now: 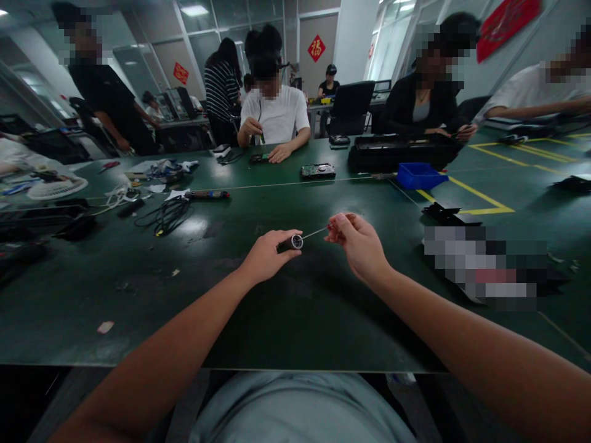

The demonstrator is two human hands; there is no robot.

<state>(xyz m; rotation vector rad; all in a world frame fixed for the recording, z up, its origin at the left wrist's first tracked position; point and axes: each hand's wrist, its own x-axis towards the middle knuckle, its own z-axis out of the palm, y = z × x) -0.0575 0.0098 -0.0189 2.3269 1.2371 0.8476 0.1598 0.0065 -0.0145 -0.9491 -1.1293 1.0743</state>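
Green worktable (295, 332), near side. One dark cylinder (290, 243), pale-rimmed: the left hand (268, 253) pinched it between thumb and fingers, rim turned rightward, presumably for access. One slim screwdriver-like tool (314, 234): the right hand (356, 239) pinched its red end, shaft reaching the rim.

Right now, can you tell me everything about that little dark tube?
The dark tube is short and round, with a pale ring facing the camera. Its material is unclear. Tipped sideways, it is pinched in the left hand, over the green table. A thin rod from the right hand reaches the ringed end; I can't tell how far in it goes.
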